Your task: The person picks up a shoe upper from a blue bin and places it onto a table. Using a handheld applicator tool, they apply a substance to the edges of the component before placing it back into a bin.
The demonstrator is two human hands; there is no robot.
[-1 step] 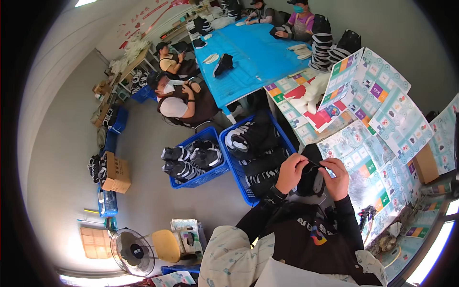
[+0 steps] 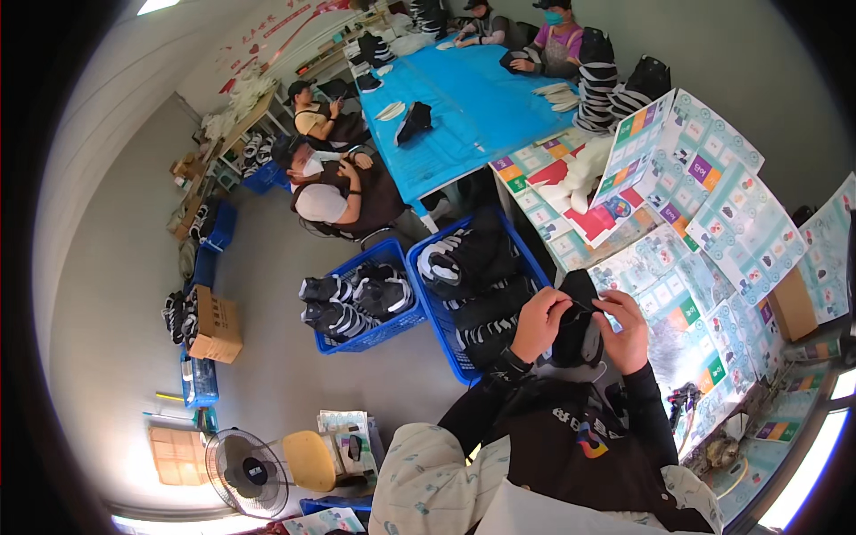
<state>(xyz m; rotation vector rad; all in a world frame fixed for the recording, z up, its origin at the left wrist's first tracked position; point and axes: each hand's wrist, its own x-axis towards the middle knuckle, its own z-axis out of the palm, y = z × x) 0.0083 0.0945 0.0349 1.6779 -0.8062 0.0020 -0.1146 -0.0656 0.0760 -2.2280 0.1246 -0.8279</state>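
Grey floor (image 2: 276, 267), centre left; blue-covered table (image 2: 481, 102), upper centre; plain wall (image 2: 722, 45), upper right; bright light strip (image 2: 810, 473), lower right.

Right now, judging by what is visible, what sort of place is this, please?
Probably a small shoe workshop: blue baskets hold black-and-white shoes, several people sit by a large blue-covered table, and more dark footwear lies on that table.

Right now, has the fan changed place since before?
No, the fan hasn't visibly shifted any way: it's still just left of the yellow seat.
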